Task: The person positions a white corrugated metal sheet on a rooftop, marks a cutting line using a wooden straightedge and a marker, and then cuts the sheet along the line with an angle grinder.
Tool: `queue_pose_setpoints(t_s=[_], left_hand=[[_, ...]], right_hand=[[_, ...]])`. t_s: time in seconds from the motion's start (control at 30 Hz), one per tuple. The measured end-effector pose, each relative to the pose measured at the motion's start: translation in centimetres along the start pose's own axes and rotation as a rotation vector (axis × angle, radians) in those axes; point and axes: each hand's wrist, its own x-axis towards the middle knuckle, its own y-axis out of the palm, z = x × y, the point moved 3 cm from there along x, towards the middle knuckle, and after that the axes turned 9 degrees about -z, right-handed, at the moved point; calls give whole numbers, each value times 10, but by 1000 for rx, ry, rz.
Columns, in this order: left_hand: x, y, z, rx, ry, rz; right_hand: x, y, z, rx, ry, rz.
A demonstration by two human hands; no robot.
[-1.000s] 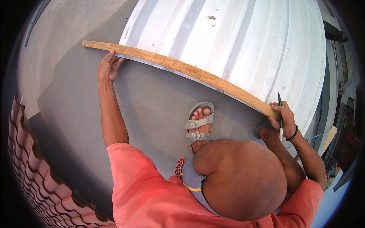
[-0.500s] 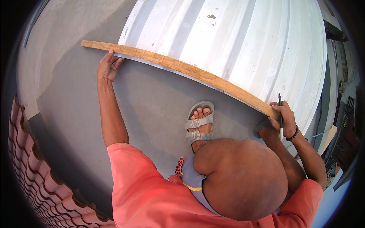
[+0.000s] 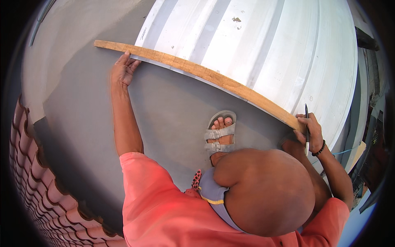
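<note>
A long wooden strip (image 3: 197, 70) lies along the near edge of a white ribbed metal sheet (image 3: 230, 41). Toward its left end, my left hand (image 3: 123, 71) pinches the strip, thumb and fingers closed at the sheet's edge. My right hand (image 3: 312, 131) closes around the strip's right end. Between the fingers of that same hand stands a slim pencil (image 3: 307, 131), dark and pointed at the top and white at the bottom. Part of the strip's right end is hidden under the fingers.
Grey concrete floor (image 3: 164, 111) spreads below the sheet. My sandalled foot (image 3: 220, 136) stands close to the strip, with my bent knee (image 3: 267, 193) nearer. Red roof tiles (image 3: 41, 181) border the lower left. A thin pipe (image 3: 39, 20) runs at the upper left, and dark clutter (image 3: 372, 160) at the right.
The whole scene has shifted slightly rightward in view. Both hands keep their hold on the strip, and the pencil stays in the right hand.
</note>
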Motion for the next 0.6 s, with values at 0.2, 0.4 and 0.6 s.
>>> queue_pose_setpoints(t_s=[0.2, 0.4, 0.6], left_hand=[[-2, 3, -2, -9, -9, 5], [-1, -1, -2, -15, -3, -39], [-8, 7, -4, -17, -4, -38]], right_hand=[[5, -12, 2, -3, -54, -29], [79, -11, 40, 66, -182, -177], [180, 60, 102, 372, -333, -147]])
